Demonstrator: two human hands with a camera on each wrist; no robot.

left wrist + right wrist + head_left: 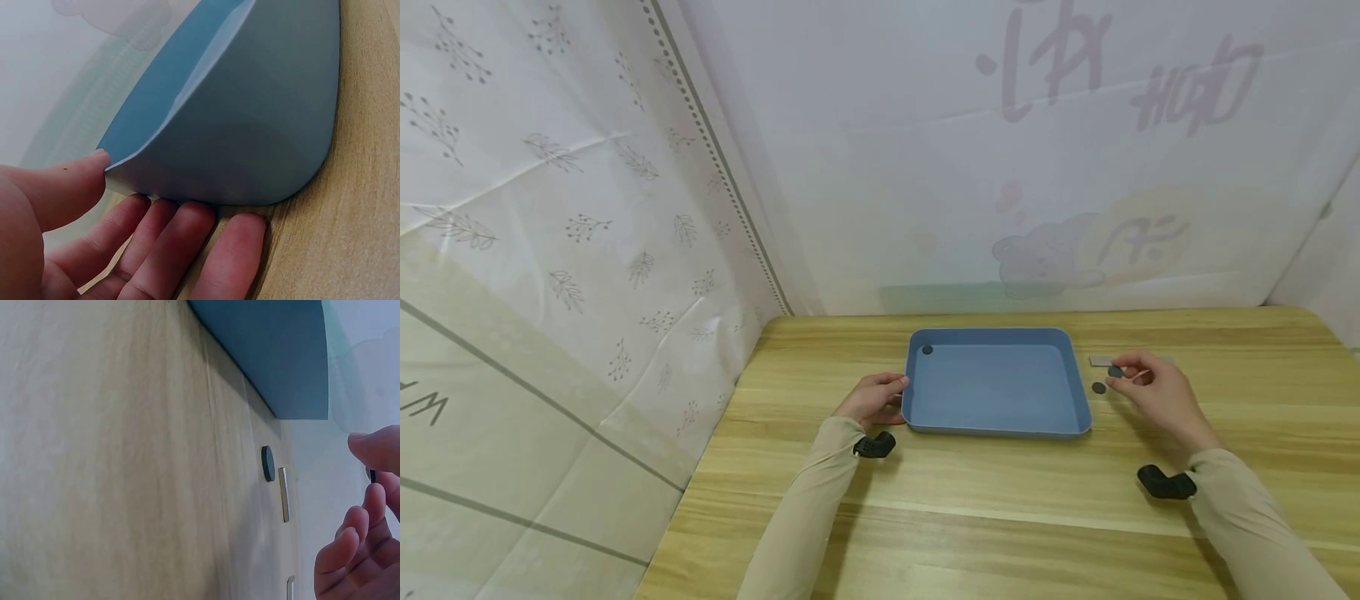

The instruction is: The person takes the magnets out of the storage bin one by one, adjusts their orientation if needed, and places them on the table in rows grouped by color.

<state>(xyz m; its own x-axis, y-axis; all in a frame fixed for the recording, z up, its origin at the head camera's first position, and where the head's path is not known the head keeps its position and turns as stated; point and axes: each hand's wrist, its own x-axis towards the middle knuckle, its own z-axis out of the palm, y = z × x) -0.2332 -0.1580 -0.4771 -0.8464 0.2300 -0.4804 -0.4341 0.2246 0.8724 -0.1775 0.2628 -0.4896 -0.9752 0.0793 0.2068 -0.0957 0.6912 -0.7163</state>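
A shallow blue tray [992, 387] lies on the wooden table. My left hand [871, 396] holds its left side, thumb tip on the rim and the other fingers low against the outer wall, as the left wrist view shows close up. Inside the tray's far left corner sits a small dark disc [927, 350]. Beyond the tray's right side, my right hand [1165, 400] pinches another dark disc [1115, 372] between thumb and finger, above the table. A further dark disc [1099, 388] lies flat just below that hand's fingertips.
A thin grey strip [1100, 362] lies behind the right hand, partly covered by it; the right wrist view shows a second light strip [290, 587] farther along. A printed curtain [925, 208] hangs behind the table [970, 517], and another along its left.
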